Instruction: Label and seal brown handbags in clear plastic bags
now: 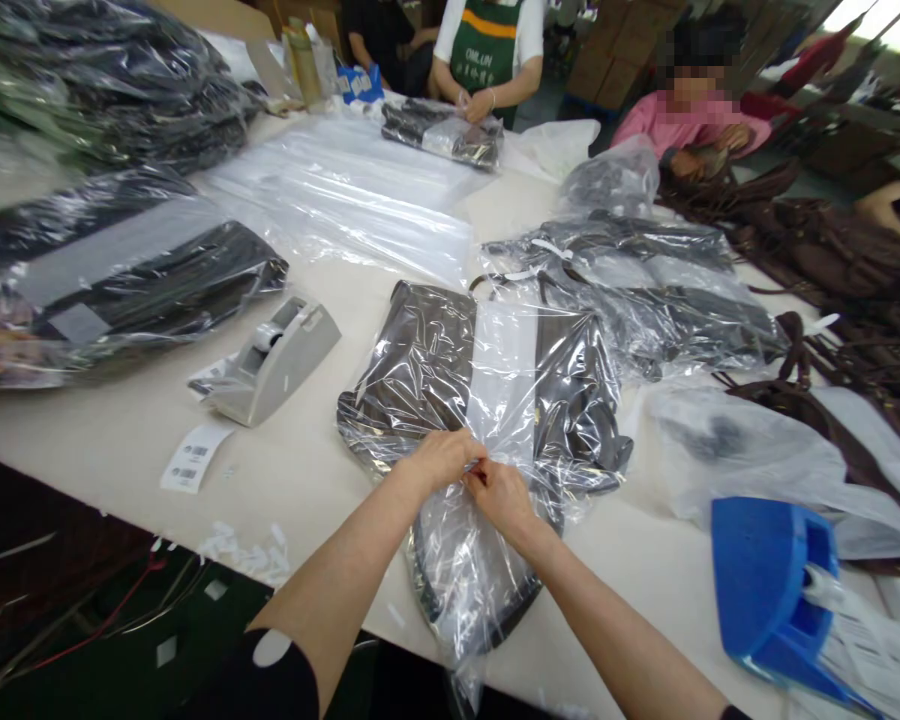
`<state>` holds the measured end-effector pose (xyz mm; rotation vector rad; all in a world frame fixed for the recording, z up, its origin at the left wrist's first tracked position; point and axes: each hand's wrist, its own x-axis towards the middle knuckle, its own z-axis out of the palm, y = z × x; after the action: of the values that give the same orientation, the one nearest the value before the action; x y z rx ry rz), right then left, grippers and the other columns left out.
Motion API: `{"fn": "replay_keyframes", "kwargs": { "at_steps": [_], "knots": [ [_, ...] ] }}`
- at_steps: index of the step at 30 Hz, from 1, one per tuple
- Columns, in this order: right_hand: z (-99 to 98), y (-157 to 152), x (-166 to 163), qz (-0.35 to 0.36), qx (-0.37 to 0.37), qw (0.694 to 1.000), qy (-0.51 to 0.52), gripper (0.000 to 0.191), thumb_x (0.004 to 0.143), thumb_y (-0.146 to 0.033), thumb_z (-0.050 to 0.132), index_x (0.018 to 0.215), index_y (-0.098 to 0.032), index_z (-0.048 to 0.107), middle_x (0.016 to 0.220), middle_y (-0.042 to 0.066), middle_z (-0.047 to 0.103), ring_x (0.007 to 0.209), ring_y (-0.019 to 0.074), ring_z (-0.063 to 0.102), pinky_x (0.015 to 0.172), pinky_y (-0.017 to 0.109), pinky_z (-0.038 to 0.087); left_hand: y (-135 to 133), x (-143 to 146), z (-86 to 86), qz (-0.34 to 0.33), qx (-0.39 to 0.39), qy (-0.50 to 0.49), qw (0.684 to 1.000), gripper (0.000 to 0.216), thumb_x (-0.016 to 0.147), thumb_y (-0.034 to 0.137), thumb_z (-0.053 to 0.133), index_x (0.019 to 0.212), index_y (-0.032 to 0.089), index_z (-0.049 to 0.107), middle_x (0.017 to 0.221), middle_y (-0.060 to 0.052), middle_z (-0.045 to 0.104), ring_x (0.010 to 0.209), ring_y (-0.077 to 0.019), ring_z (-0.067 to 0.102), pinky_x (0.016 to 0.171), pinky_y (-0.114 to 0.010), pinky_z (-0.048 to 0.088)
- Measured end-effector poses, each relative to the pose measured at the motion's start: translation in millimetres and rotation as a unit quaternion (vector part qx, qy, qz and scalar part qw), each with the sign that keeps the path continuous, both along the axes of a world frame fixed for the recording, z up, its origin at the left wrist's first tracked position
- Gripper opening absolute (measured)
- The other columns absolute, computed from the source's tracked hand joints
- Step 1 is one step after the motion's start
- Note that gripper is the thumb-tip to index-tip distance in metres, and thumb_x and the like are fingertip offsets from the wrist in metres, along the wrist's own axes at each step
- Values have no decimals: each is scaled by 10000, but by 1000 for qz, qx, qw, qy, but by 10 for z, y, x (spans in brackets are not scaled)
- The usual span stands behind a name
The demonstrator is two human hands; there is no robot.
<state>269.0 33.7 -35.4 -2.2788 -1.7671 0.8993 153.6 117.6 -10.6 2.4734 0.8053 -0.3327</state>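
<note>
In front of me on the table lies a dark brown bag (427,350) inside a clear plastic bag (465,580), with a white paper strip (502,370) down its middle. The plastic reaches down past the table's front edge. My left hand (442,458) and my right hand (501,495) meet at the centre of the package. Both have their fingers pinched together on the clear plastic. A grey tape dispenser (274,365) stands to the left of the package, and a blue tape dispenser (772,580) stands to the right.
A sheet of barcode labels (195,458) lies near the front edge. Wrapped packages (150,270) fill the left, with flat clear bags (360,190) behind. More wrapped bags (637,280) and brown bags (870,260) cover the right. Co-workers (487,50) work across the table; another hand (0,350) shows at far left.
</note>
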Motion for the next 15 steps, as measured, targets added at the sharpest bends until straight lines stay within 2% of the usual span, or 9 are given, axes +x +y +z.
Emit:
{"fn": "replay_keyframes", "kwargs": {
  "at_steps": [6,10,15],
  "knots": [
    [33,-37,12,-8,1,1000,3,147,810,-141,509,925,-145,600,869,57,676,815,180,620,691,237,393,-41,15,-19,-11,33,7,999,239,832,216,421,1015,283,558,965,-41,563,804,-180,601,670,-283,465],
    [74,-81,-27,-32,-1,998,-50,209,823,-185,503,1020,-121,531,883,110,660,816,231,618,686,286,399,-64,20,-25,-11,43,9,999,274,835,196,409,1061,286,535,971,-42,565,838,-188,602,689,-289,468],
    [74,-75,-45,-60,-7,993,-105,202,823,-273,521,981,-147,537,836,124,654,797,267,623,672,323,397,-94,16,-54,-5,44,9,999,306,834,219,421,1110,312,517,1010,-38,557,887,-196,596,724,-295,469]
  ]
}}
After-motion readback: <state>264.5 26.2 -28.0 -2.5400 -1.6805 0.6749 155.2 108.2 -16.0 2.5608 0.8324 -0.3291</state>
